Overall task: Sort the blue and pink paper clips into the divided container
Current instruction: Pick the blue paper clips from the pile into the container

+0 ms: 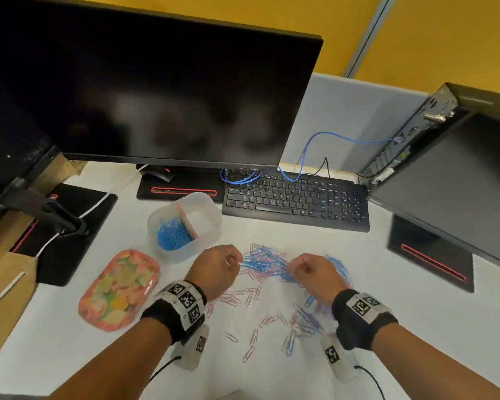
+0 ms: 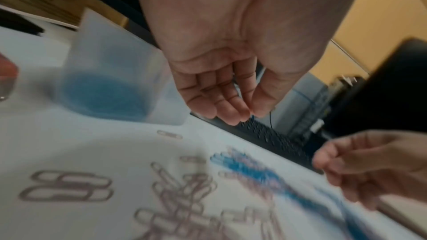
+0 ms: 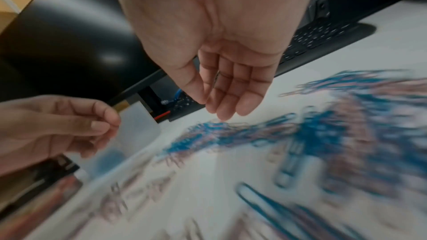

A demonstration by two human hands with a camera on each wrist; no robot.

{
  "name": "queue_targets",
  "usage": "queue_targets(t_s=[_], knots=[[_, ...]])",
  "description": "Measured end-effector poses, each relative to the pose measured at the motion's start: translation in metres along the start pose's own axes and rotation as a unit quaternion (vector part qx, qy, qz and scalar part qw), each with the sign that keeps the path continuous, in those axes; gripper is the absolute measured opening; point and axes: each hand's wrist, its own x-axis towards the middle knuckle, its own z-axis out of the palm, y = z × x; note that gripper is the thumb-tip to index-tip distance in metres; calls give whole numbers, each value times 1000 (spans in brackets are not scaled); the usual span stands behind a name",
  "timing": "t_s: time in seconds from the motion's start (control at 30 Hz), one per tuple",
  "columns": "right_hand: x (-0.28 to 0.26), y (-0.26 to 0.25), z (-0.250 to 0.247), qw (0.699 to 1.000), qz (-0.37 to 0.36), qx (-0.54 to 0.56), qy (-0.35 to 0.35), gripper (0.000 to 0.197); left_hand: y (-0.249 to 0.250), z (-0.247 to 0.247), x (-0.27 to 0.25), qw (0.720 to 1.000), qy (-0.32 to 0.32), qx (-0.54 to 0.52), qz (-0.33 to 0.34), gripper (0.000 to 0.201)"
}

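A loose pile of blue and pink paper clips (image 1: 267, 262) lies on the white desk, with scattered pink clips (image 1: 243, 295) nearer me. The translucent divided container (image 1: 211, 209) stands behind the pile on the left. Its left compartment holds blue clips (image 1: 172, 235); I see nothing in the right one. My left hand (image 1: 234, 262) hovers at the pile's left edge, thumb against fingertips (image 2: 240, 112), pinching a thin pale clip. My right hand (image 1: 296, 269) hovers over the pile's right part, its thumb and fingers (image 3: 221, 109) closed on a thin clip of unclear colour.
A floral tray (image 1: 119, 290) lies left of my left wrist. A black keyboard (image 1: 295, 197) sits behind the pile, under a large monitor (image 1: 156, 96). A second monitor (image 1: 445, 183) and its stand are at the right. A monitor arm clamp (image 1: 64, 220) is at the left.
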Motion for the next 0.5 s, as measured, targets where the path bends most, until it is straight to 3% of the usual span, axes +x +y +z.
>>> queue_targets(t_s=[0.13,0.33,0.5], knots=[[-29,37,-3,993,1,-121,6,36,-9,26,10,988,-53,142,24,25],[-46,53,20,972,-13,-229,-47,14,-15,47,19,960,-117,249,58,40],[-39,46,27,969,-11,-246,-17,18,-24,54,10,949,-96,289,84,37]])
